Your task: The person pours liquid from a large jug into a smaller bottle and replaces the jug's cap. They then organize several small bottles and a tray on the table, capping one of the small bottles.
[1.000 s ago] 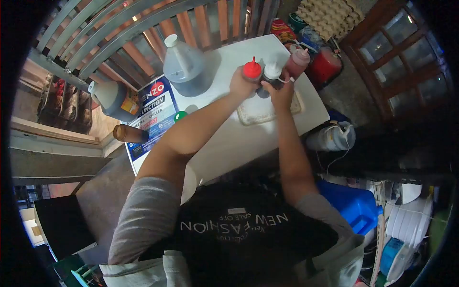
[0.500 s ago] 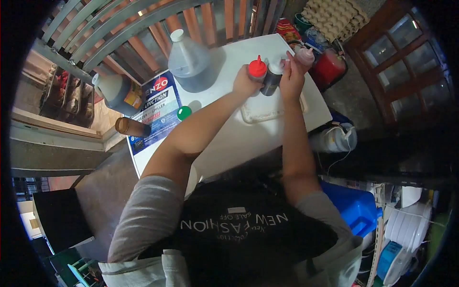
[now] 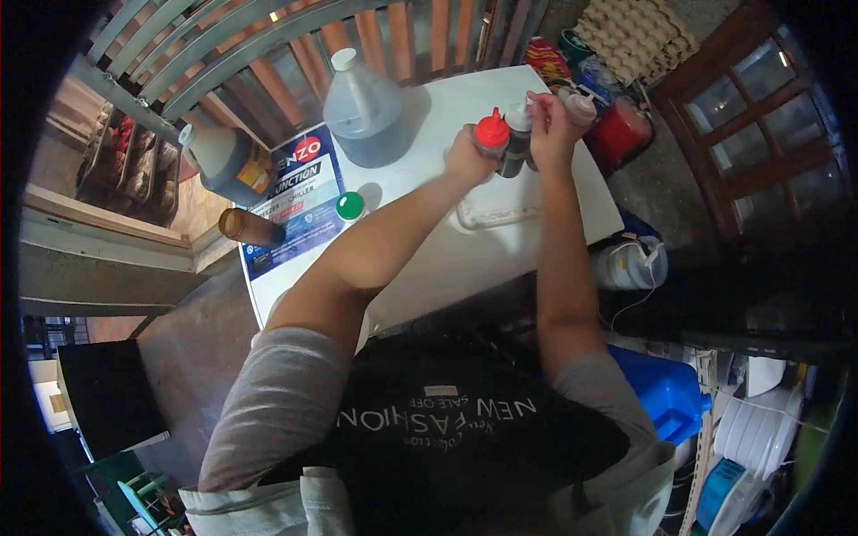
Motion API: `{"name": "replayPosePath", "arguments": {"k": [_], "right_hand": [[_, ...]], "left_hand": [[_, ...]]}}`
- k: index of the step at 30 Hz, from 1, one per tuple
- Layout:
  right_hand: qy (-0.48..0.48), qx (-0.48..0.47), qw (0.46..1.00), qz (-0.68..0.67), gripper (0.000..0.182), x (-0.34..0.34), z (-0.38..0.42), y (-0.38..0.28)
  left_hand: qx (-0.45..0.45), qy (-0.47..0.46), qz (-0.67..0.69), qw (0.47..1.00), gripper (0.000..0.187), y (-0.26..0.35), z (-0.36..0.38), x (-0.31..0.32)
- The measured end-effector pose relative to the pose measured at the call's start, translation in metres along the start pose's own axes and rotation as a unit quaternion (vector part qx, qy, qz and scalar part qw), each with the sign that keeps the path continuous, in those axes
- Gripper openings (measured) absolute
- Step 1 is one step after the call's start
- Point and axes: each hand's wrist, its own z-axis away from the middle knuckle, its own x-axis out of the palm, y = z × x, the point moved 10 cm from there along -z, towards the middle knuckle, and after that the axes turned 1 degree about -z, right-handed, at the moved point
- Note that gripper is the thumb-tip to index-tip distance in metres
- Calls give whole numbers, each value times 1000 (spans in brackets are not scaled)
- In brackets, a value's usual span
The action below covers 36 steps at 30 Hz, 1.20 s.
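Note:
My left hand (image 3: 468,161) is wrapped round a squeeze bottle with a red nozzle cap (image 3: 492,132), upright at the far right of the white table. Touching it on the right is a dark-filled squeeze bottle (image 3: 513,154) with a white cap. The fingertips of my right hand (image 3: 556,134) are pinched together at that white cap's nozzle; whatever small part is between them is hard to see. Just beyond my right hand a squeeze bottle with a pale pink cap (image 3: 581,109) shows, its body partly hidden. A shallow tray (image 3: 474,220) lies below the bottles.
A big clear jug (image 3: 365,121) of dark liquid stands at the back of the table (image 3: 447,277). To the left are another jug (image 3: 228,161), a green-lidded jar (image 3: 349,206) and a brown bottle (image 3: 250,228) near a printed blue sheet (image 3: 299,214). Egg trays (image 3: 635,36) are stacked beyond.
My view has shifted slightly, so the table things sit a little differently. My right fingers have drawn together at the white cap's nozzle. My left hand keeps its hold on the red-capped bottle.

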Motion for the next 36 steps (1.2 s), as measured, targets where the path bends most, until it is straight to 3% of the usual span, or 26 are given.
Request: {"name": "replayPosePath", "arguments": {"k": [6,9,13,14,15,16,18,19,21,23,25,26,29,32,34,36], "right_hand": [[-38,4,999,16,15,-8,15,-7],[-20,45,996,-70,24,-10,30,-1],[46,40,998,-35,54,-32,46,-15],[62,37,997,-18,68,-37,52,-16],[60,37,997,-20,68,-39,61,-16],[93,81,992,-33,74,-47,72,-10],[121,126,983,-52,81,-51,97,-2],[139,170,972,-82,83,-52,114,10],[148,213,959,-118,86,-52,140,21],[197,220,948,-122,81,-61,160,19],[199,214,951,-99,76,-66,156,0],[206,195,956,-73,74,-73,152,-3],[234,174,956,-43,69,-78,141,-5],[198,148,966,-77,67,-59,133,50],[91,115,987,-72,62,-17,130,106],[42,154,982,-102,62,5,122,86]], "left_hand": [[6,-4,1,1000,72,-4,0,2],[18,4,-7,1000,74,0,3,-1],[23,-4,-40,999,82,5,1,-6],[-49,-63,-119,990,84,4,4,-5],[-124,-122,-196,965,87,0,13,-9],[-127,-119,-196,965,87,7,9,-24],[-23,-305,-344,888,84,22,7,-26],[-30,-301,-344,889,84,38,5,-47],[-25,-375,-462,803,67,70,15,-85],[136,-310,-440,832,49,124,33,-140],[88,-302,-448,837,32,171,69,-197],[105,-283,-459,835,27,182,84,-224],[108,-225,-442,862,23,171,132,-307],[-8,-241,-256,936,26,164,201,-352],[-44,-209,-100,972,26,126,234,-384],[-61,-180,-21,982,26,80,268,-403]]}}
